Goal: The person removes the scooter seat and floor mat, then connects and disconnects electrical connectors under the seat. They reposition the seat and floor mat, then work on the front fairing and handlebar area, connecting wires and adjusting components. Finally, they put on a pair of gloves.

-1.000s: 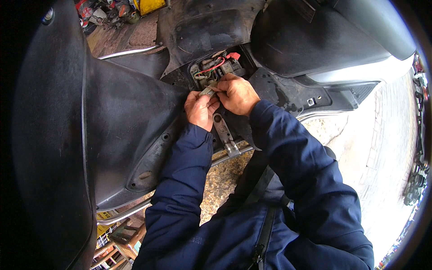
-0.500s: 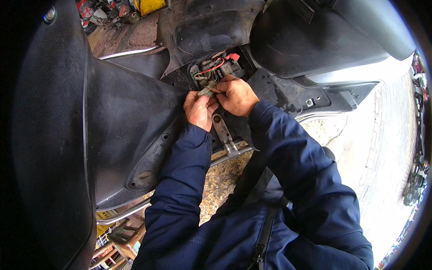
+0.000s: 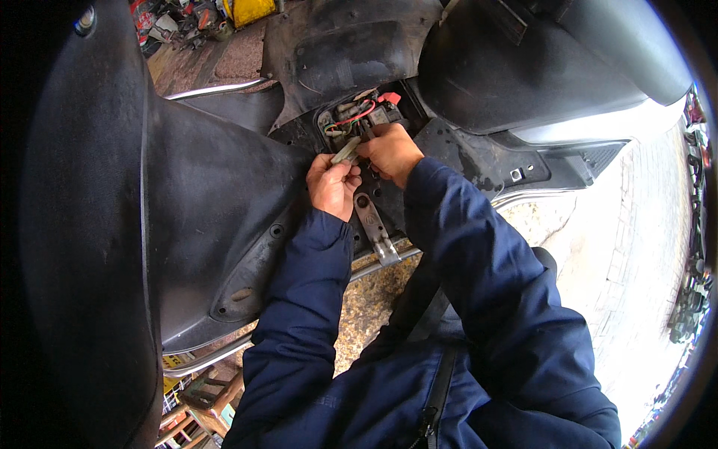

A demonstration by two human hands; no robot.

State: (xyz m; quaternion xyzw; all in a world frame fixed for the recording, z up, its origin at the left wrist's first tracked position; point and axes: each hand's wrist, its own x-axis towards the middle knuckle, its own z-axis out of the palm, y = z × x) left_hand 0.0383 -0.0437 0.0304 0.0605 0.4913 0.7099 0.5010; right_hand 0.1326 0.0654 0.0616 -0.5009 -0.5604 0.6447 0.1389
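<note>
In the scooter's footboard is an open compartment [image 3: 323, 120] with red, green and other wires, a red cap [image 3: 390, 98] and a dark battery-like block partly hidden. At its near edge my left hand [image 3: 330, 185] pinches a pale, dirty wire connector [image 3: 345, 150] between thumb and fingers. My right hand [image 3: 392, 153] is closed against the connector's right side. Its fingertips are partly hidden, and what they grip there cannot be made out. Below the hands, a metal bracket [image 3: 372, 222] with holes points toward me.
Black scooter panels rise on the left [image 3: 217, 172] and at the back right [image 3: 486, 67]. A lifted black cover [image 3: 348, 52] stands beyond the compartment. A metal rail [image 3: 366, 268] runs along the near edge. Parts and a yellow box [image 3: 249, 9] lie at the far left.
My right hand has shifted slightly, its wrist turning and its forearm moving a little left. The connector now sits more upright and shows more between the hands. My left hand has hardly moved.
</note>
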